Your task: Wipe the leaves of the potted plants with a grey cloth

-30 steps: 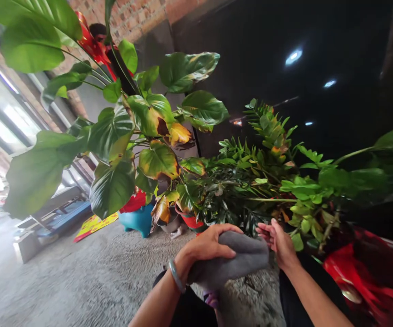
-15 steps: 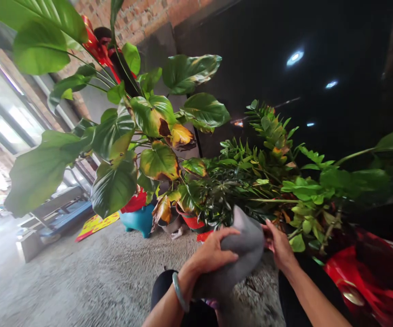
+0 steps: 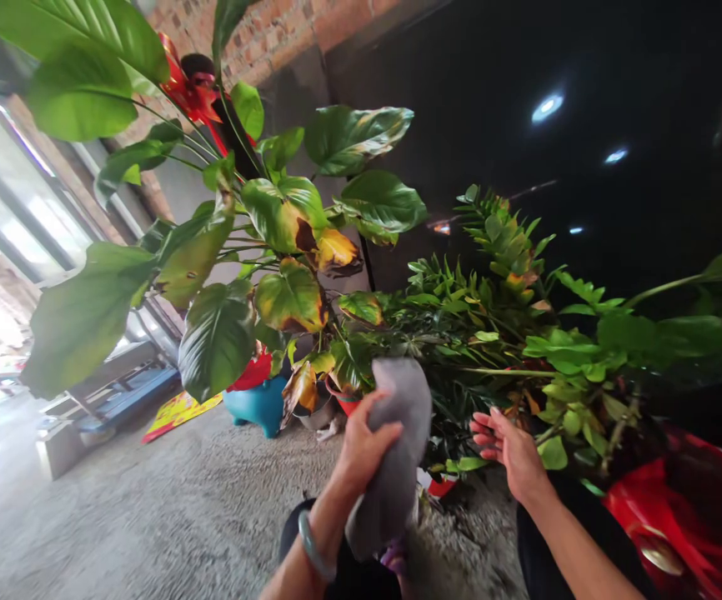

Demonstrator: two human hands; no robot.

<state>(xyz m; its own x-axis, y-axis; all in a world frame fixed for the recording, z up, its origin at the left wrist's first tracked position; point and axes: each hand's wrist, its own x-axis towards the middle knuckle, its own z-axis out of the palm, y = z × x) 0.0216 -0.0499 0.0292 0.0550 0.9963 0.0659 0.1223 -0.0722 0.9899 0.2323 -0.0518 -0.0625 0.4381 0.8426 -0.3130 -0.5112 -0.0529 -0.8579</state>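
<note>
A grey cloth (image 3: 399, 425) hangs between my knees, gripped near its upper left side by my left hand (image 3: 366, 446), which has a pale bangle at the wrist. To the right of the cloth, apart from it, my right hand (image 3: 511, 450) is raised with its fingers spread and nothing in them. Just beyond both hands stands leafy green foliage (image 3: 448, 333). A large-leaved plant (image 3: 292, 296), with some leaves yellowed and browned, rises to the left.
A turquoise pot (image 3: 258, 407) and a grey pot (image 3: 316, 408) stand on the rough concrete floor (image 3: 167, 517). Red wrapping (image 3: 667, 508) lies by my right knee. Behind the plants is a dark glossy panel (image 3: 492, 100). A blue flat trolley (image 3: 136, 392) is at the left.
My left hand has moved left and slightly up with the cloth, which now hangs more upright. My right hand has come apart from the cloth and opened.
</note>
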